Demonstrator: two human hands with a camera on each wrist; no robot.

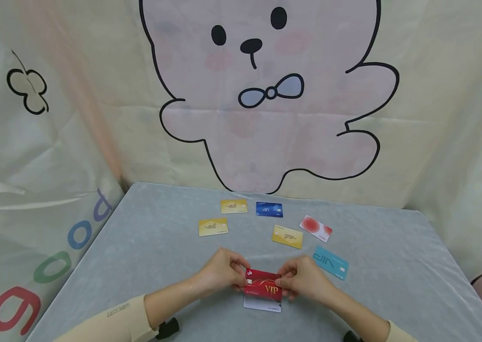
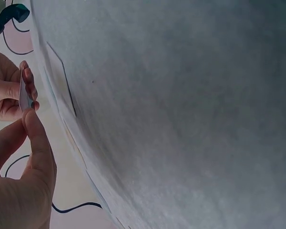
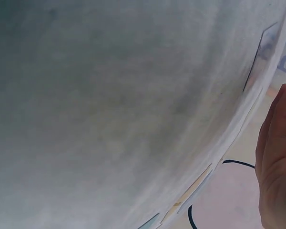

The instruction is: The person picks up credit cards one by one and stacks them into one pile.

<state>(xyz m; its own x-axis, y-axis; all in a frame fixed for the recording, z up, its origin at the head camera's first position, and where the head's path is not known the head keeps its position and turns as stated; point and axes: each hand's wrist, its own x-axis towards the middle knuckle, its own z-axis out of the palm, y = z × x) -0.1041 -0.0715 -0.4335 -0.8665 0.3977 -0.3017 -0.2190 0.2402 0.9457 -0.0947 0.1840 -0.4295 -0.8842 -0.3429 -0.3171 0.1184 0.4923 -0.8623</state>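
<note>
A red VIP card point(image 1: 262, 286) is held up by both hands near the front middle of the table. My left hand point(image 1: 225, 271) pinches its left edge between thumb and fingers, and my right hand point(image 1: 302, 279) pinches the right edge. Below the red card a white card point(image 1: 262, 304) lies on the cloth, its upper part hidden behind the red one. In the left wrist view the held card point(image 2: 25, 93) appears nearly edge-on, raised over the table. Only part of the right hand point(image 3: 276, 152) shows at the edge of the right wrist view.
Beyond the hands lie yellow cards point(image 1: 213, 227), a blue VIP card point(image 1: 269, 209), a white card with red circles point(image 1: 316, 228) and a teal VIP card point(image 1: 330, 262). A grey cloth covers the table point(image 1: 146, 237). Printed curtains point(image 1: 266, 152) hang behind and beside it.
</note>
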